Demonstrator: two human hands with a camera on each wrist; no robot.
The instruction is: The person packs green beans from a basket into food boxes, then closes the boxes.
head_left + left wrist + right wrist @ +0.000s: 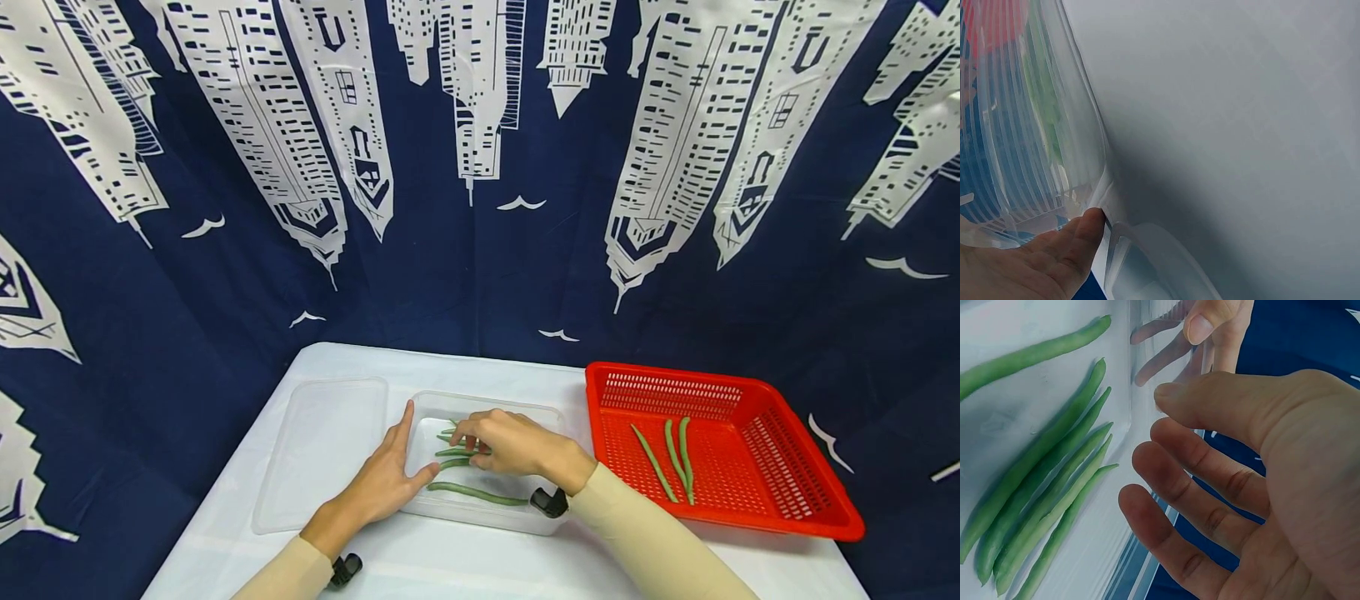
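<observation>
A clear plastic container [517,523] holds several green beans [1035,459], most lying side by side and one longer green bean [476,493] apart along the near side. My left hand [386,479] rests against the container's left side with its fingers mostly straight; in the right wrist view its thumb shows at the rim and some fingers show through the clear wall. My right hand [510,443] is over the beans inside. In the right wrist view its fingers [1172,475] are loosely bent, with nothing between them and the thumb.
To the right stands a red perforated basket [795,525] with three green beans [654,462] in it. A clear lid [322,450] lies flat left of the container. Behind the white table [420,575] hangs a dark blue cloth [450,275] with white building prints.
</observation>
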